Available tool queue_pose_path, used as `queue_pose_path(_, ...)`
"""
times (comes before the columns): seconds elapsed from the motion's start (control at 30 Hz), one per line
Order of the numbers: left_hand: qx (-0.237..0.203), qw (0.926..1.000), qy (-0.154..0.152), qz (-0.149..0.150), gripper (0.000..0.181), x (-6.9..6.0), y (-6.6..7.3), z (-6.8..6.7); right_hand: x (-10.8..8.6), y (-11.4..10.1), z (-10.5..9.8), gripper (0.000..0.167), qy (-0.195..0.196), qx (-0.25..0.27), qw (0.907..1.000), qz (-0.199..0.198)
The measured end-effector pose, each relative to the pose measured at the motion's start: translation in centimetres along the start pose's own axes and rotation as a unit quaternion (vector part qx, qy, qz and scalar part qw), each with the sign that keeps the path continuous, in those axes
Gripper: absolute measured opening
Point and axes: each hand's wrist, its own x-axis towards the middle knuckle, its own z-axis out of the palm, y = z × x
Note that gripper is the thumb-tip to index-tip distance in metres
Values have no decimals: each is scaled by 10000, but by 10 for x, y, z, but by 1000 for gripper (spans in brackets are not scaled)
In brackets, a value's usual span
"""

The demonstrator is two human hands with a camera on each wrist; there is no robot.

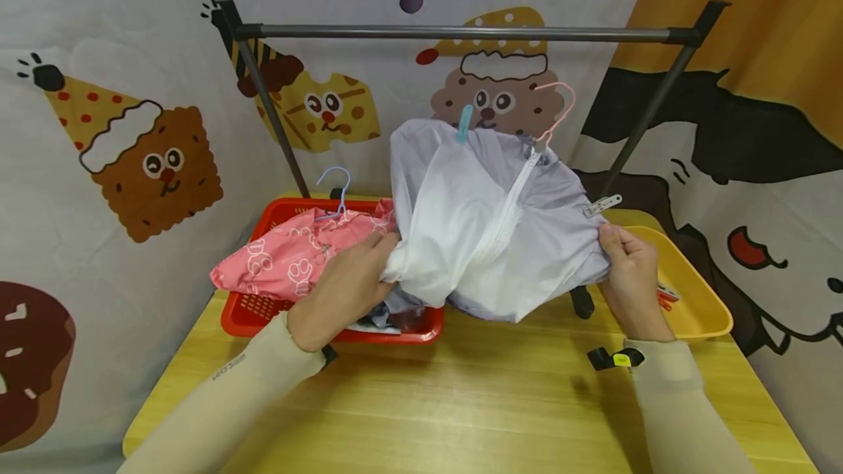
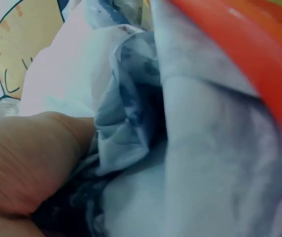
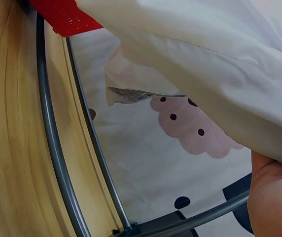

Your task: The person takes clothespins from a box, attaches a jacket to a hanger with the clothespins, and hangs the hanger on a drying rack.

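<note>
Fingers of the left hand (image 1: 349, 285) and right hand (image 1: 630, 280) grip the white jacket (image 1: 437, 232) toward the tabletop's (image 1: 461, 401) far edge, and an uneven tug could work the pink hanger (image 1: 549, 137) loose inside it.

Garment (image 1: 484, 232) before rack (image 1: 461, 33), clips (image 1: 667, 294) (seemingly) in tray (image 1: 705, 313)

Head view bright, soft shadows on table (image 1: 461, 401); left wrist view dimmer, blurred.

White jacket (image 3: 215, 69) cropped by right-wrist view's edges; pink garment (image 1: 290, 251) partly hides red basket (image 1: 431, 328); sleeves (image 1: 230, 393) cropped.
</note>
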Motion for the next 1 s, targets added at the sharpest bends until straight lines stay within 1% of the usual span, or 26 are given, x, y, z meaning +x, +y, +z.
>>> queue_pose_path(0.13, 30, 9989, 435, 154, 50, 5, 3, -7, 1, -1, 1, 33, 133, -100, 9999, -12)
queue_pose_path(0.2, 47, 9976, 652, 210, 47, 9, 6, -12, 1, -2, 1, 32, 234, -271, 9993, -50)
queue_pose_path(0.27, -10, 9963, 836, 211, 45, 13, 8, -16, 0, -4, 2, 31, 345, -556, 9978, -107)
queue_pose_path(0.33, -107, 9947, 1000, 222, 41, 18, 11, -20, 0, -6, 3, 31, 475, -920, 9944, -185)
queue_pose_path(0.43, -259, 9915, 1246, 253, 36, 24, 16, -24, 0, -8, 4, 33, 570, -1369, 9884, -324)
queue_pose_path(0.53, -319, 9875, 1503, 360, 32, 31, 21, -27, 0, -10, 6, 36, 594, -1690, 9827, -463)
queue_pose_path(0.6, -387, 9852, 1615, 416, 31, 35, 24, -27, -1, -12, 6, 38, 610, -1860, 9793, -520)
queue_pose_path(0.7, -528, 9849, 1596, 413, 33, 39, 28, -25, -1, -14, 7, 41, 663, -2067, 9744, -585)
queue_pose_path(0.73, -543, 9851, 1574, 429, 34, 39, 29, -24, -1, -14, 7, 41, 693, -1996, 9757, -579)
queue_pose_path(0.83, -413, 9863, 1499, 544, 38, 37, 31, -15, -1, -15, 4, 42, 828, -2041, 9739, -548)
queue_pose_path(0.93, -169, 9901, 1215, 678, 41, 31, 34, -5, 1, -14, 1, 40, 1014, -2075, 9717, -501)
queue_pose_path(1.0, -131, 9944, 852, 608, 44, 27, 37, -1, 2, -14, -2, 37, 1091, -2021, 9722, -458)
